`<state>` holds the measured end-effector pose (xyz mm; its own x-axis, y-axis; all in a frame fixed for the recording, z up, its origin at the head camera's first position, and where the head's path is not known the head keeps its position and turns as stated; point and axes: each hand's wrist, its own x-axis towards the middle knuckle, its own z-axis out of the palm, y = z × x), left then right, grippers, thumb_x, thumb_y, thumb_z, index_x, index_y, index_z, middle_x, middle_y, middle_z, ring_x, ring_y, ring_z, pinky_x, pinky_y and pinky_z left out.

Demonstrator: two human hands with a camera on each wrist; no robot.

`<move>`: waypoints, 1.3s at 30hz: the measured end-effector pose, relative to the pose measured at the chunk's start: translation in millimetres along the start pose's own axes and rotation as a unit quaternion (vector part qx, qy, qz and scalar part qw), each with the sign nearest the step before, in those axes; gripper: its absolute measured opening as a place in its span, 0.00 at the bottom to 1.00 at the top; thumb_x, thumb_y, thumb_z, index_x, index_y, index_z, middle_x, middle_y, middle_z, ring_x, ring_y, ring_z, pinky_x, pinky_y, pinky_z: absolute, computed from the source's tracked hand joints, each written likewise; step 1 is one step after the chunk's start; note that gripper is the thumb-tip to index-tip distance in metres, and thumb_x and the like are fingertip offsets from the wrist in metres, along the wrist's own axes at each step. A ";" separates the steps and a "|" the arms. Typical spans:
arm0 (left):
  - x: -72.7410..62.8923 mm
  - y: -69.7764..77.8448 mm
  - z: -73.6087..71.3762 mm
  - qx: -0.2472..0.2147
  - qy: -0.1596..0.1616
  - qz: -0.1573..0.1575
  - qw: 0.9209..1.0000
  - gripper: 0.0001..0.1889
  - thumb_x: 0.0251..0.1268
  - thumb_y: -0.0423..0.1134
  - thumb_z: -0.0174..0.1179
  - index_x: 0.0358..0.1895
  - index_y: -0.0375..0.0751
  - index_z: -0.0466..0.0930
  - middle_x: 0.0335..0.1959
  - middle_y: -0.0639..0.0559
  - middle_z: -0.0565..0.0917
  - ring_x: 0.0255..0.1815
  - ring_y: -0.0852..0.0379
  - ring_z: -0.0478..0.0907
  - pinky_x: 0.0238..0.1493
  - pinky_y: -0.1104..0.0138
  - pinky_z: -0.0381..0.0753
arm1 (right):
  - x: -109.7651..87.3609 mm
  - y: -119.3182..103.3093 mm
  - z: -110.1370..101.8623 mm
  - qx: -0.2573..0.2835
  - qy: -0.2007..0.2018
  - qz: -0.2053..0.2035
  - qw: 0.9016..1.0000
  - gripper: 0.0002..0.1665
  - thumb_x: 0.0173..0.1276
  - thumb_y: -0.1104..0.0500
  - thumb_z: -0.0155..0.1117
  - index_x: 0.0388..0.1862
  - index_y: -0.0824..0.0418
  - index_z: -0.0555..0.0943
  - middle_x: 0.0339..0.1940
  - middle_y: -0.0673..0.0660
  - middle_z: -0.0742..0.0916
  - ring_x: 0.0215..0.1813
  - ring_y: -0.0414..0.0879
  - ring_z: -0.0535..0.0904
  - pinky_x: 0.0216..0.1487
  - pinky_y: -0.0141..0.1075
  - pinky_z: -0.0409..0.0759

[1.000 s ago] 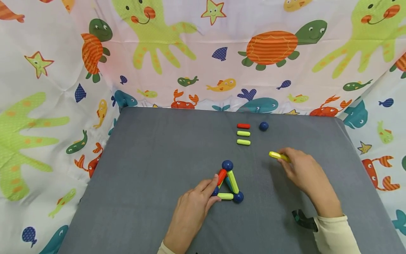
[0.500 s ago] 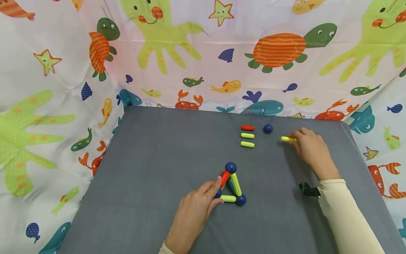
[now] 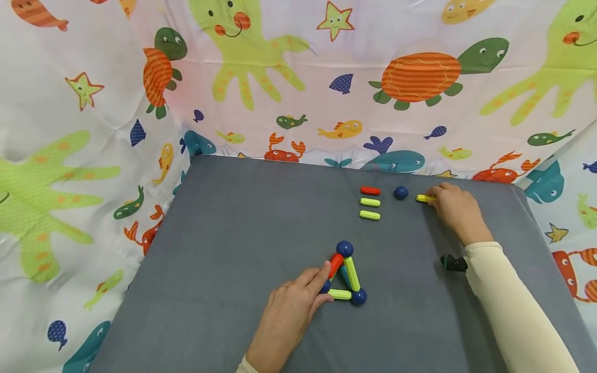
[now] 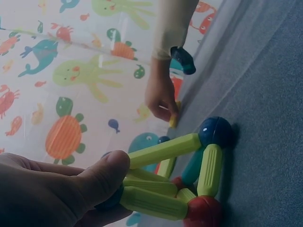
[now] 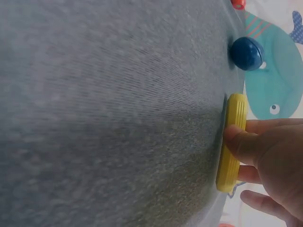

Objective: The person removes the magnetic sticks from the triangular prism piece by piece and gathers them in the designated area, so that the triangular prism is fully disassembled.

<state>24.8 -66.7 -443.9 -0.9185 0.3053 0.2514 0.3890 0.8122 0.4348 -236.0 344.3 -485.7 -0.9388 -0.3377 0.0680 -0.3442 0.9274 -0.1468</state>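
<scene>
A structure of magnetic rods and balls stands at the middle front of the table, with a red rod (image 3: 335,264), lime rods (image 3: 352,274) and blue balls (image 3: 344,248). My left hand (image 3: 291,311) grips its left corner, thumb and fingers about a blue ball mostly hidden by them. Red balls (image 4: 202,211) show low on the structure in the left wrist view. At the back right, my right hand (image 3: 457,210) pinches a yellow magnetic rod (image 5: 232,142) between thumb and fingers. That rod lies along the cloth, just right of a loose blue ball (image 3: 401,192).
Left of the loose ball lie a red rod (image 3: 370,191) and two lime rods (image 3: 370,209) in a column. Grey cloth covers the table (image 3: 233,233). A printed curtain (image 3: 280,67) rises behind the table and along its sides.
My right hand has moved back and to the right with the yellow rod, bringing it down beside the loose blue ball. The left hand keeps its grip on the structure.
</scene>
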 end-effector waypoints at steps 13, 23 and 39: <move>2.1 0.7 0.5 0.007 -0.011 0.004 1.000 0.35 0.66 0.54 0.71 0.76 0.51 0.77 0.56 0.58 0.85 0.29 0.62 0.81 0.34 0.70 0.85 | 5.3 3.4 1.5 0.002 -0.022 0.014 1.000 0.17 0.72 0.66 0.71 0.58 0.70 0.84 0.53 0.73 0.83 0.52 0.71 0.79 0.54 0.70 0.75; 0.6 0.8 0.8 0.010 -0.002 0.005 1.000 0.35 0.65 0.53 0.73 0.75 0.50 0.77 0.56 0.58 0.85 0.30 0.61 0.83 0.34 0.68 0.86 | -13.4 -65.5 -32.2 0.023 0.087 -0.012 0.996 0.22 0.71 0.62 0.75 0.62 0.66 0.83 0.57 0.69 0.84 0.59 0.69 0.78 0.58 0.70 0.74; 2.8 2.5 -0.3 0.013 -0.022 -0.006 1.000 0.36 0.66 0.55 0.70 0.76 0.50 0.77 0.56 0.57 0.86 0.29 0.62 0.82 0.35 0.69 0.87 | -60.8 -189.3 -64.8 0.160 -0.015 -0.184 0.970 0.27 0.75 0.57 0.73 0.71 0.52 0.80 0.66 0.52 0.84 0.66 0.50 0.82 0.63 0.53 0.83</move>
<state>23.2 -64.0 -441.8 -0.9257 0.3158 0.2081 0.3760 0.8284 0.4151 -112.9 199.8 -398.1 -0.7502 -0.6451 0.1454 -0.6377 0.6477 -0.4169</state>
